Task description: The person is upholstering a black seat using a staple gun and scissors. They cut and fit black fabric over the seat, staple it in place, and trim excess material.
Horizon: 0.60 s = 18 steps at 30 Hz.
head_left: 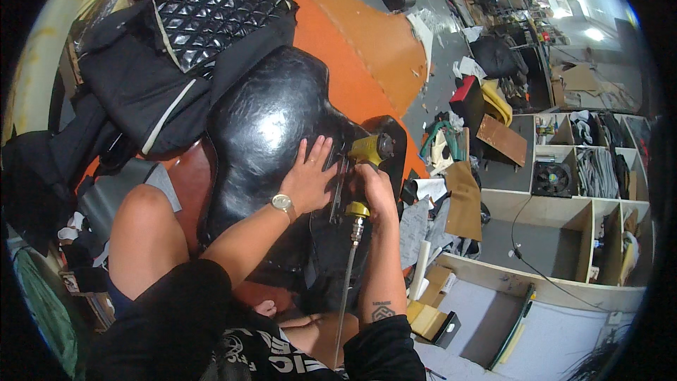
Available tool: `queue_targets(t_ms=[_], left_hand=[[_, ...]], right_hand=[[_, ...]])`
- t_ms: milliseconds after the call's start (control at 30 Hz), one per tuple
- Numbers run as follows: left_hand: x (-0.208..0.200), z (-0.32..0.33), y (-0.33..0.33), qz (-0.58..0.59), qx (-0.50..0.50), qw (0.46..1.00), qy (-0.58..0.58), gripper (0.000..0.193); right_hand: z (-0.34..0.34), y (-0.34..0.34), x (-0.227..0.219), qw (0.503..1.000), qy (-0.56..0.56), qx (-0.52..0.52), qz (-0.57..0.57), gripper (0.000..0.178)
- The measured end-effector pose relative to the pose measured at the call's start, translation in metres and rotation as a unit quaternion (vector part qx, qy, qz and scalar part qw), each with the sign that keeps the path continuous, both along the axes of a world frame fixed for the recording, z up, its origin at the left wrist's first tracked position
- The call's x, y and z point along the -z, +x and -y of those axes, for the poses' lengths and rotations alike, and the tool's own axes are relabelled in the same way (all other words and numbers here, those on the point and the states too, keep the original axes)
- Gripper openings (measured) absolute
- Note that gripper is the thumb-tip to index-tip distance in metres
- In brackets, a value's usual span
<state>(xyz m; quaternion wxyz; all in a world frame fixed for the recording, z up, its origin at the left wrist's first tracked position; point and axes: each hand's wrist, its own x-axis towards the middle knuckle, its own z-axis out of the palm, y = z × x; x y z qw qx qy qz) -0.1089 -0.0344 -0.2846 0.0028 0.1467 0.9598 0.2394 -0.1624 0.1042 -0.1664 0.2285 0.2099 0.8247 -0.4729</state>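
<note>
Our L hand is open, palm down, fingers a bit apart, lying flat on the shiny black seat cover; pressing or just resting, can't tell. There's a watch on that wrist, approx. 8 o'clock from the hand.

Our R hand is closed, fingers wrapped round the yellow air tool, at approx. 3 o'clock from the L hand and near it. The tool's head sticks out at 12 o'clock from our R fist; its lower end shows at 7, w/ the hose running down from there. Can't tell if the tool's nose touches the cover.

The cover sits right under our L hand: its big bulging part fills approx. 10 to 12 o'clock, & a narrower part runs off to approx. 1, toward the tool's head.

Farther out from the L hand: quilted black piece at 11 o'clock, on dark cloth that reaches round to 10; orange sheet at approx. 12–1, beyond the cover's edge; dark red piece at 9, alongside the cover. From our R hand, a brown sheet is at 3 o'clock, & well past it, same way, a shelf unit w/ a black fan in it.
</note>
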Motion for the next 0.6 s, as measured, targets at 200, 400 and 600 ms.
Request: queue_targets(t_ms=[200,400,600], left_hand=[[0.007,-0.003,0.0,-0.016,-0.013,0.999,0.031,0.058],[0.009,-0.002,-0.003,-0.013,-0.013,1.0,0.0,0.045],[0.011,-0.004,0.0,-0.025,-0.016,0.999,0.038,0.057]], right_hand=[[0.007,0.0,-0.002,1.0,-0.005,-0.006,-0.005,0.027],[0.017,-0.008,0.007,0.999,0.025,-0.043,0.0,0.026],[-0.005,0.011,-0.001,0.999,0.028,-0.019,-0.017,0.028]])
